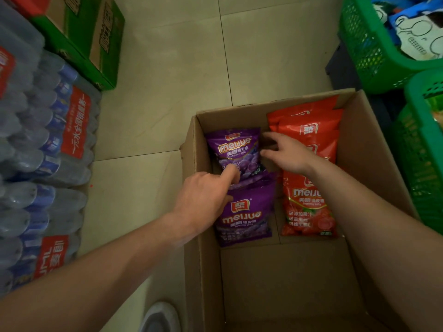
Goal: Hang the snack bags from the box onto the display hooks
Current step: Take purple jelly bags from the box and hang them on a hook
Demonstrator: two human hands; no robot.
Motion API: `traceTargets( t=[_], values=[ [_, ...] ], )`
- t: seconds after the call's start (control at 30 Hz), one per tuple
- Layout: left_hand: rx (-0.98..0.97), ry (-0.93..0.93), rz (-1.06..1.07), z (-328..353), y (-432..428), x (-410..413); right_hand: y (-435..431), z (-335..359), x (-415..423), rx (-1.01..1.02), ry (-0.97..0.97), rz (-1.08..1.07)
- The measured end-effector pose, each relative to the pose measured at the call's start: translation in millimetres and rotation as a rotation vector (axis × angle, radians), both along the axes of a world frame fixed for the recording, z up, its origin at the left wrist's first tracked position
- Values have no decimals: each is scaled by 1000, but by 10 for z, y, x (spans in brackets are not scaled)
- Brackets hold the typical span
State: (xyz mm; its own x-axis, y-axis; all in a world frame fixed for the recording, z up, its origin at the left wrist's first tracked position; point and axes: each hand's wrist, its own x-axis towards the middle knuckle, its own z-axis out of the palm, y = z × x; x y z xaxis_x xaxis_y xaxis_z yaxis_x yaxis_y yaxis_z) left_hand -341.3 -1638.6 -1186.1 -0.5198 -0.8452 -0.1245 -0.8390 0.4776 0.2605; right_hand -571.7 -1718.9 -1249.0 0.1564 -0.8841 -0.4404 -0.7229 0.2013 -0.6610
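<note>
Purple bags [233, 152] and red bags [309, 207] lie in the box [199, 271]. Right hand [287, 154] hovers, fingers [272, 136] spread and empty; left hand [203, 195] lays a forefinger on a purple bag, its grip hidden, so I cannot tell. A loose pinch on slick film could let a bag slip.

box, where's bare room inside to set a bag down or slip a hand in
The bare box floor is at the near end, bordered by the near wall and the ends of the purple bags and red bags. The far half is crowded: both stacks, with the left hand and right hand over them.
</note>
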Motion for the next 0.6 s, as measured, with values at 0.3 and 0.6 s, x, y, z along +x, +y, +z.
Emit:
traceTargets(
  t=[0.3, 0.6],
  values=[
    [28, -20, -26, -63, -37, 53, -39, -139, 116, -432, 27, -70],
    [24, -10, -37, -49, -33, 41, -167, -127, 164, -432, 299, -2]
  ],
)
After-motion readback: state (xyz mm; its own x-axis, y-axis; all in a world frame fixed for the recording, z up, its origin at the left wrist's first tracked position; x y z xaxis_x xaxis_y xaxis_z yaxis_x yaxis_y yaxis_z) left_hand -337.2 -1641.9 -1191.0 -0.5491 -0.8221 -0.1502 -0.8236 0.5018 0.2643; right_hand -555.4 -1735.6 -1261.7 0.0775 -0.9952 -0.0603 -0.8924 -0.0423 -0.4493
